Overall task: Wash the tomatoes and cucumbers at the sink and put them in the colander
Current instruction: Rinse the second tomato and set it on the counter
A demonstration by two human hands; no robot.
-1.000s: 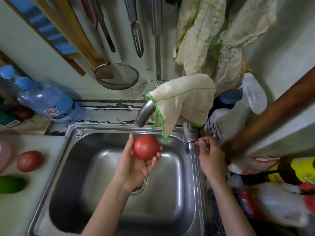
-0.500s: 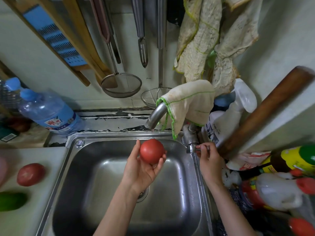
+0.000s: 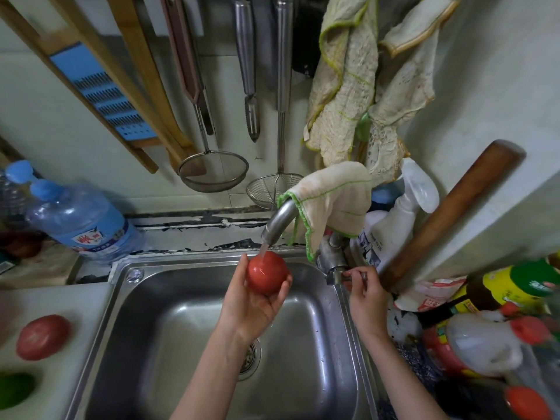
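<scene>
Tomato getting its rinse under the tap

Left hand (image 3: 251, 310) cups the tomato (image 3: 266, 275) from below, fingers curled round it, so the stream from the faucet spout (image 3: 278, 221) hits the top and drains into the sink (image 3: 127, 298). Right hand (image 3: 366, 294) pinches the tap handle (image 3: 348, 275), probably setting the flow. Another tomato (image 3: 42, 336) waits on the counter; no colander visible.

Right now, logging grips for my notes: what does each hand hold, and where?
Left hand cradles the tomato from beneath; right hand pinches the tap handle.
</scene>
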